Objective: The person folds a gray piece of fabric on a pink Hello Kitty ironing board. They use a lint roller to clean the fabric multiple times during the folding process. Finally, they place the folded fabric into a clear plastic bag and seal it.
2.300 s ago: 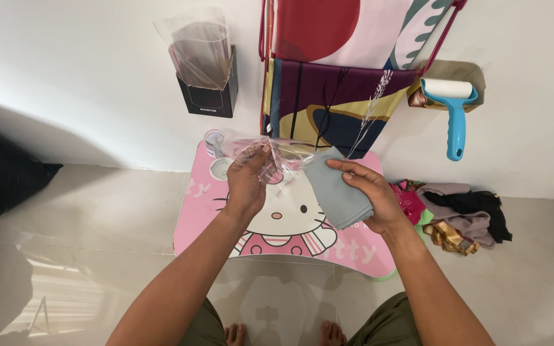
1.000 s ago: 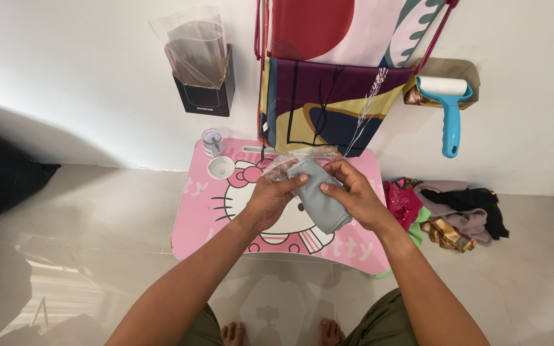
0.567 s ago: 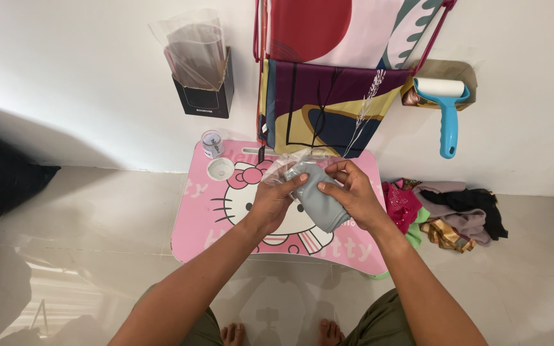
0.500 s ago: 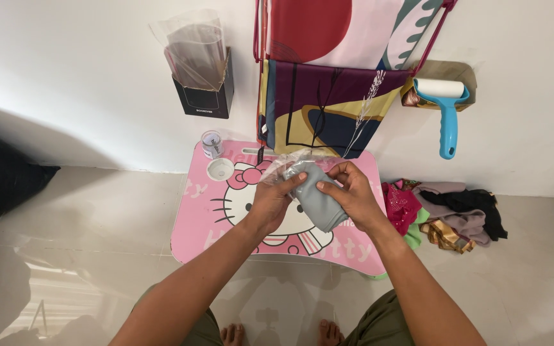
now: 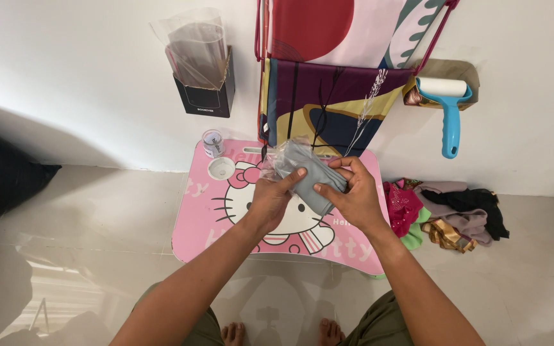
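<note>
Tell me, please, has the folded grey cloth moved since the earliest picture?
Yes. The folded grey cloth, held by both hands, shifted left over the pink table, from near its right corner toward the middle.

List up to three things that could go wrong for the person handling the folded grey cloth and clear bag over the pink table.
1. The folded grey cloth could unfold or bunch, since the left hand and right hand grip only its lower part.
2. The thin clear plastic bag may tear or slip.
3. An elbow might knock over the small jar at the pink table edge.

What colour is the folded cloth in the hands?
Grey-blue folded cloth, going into a clear bag; head view.
</note>
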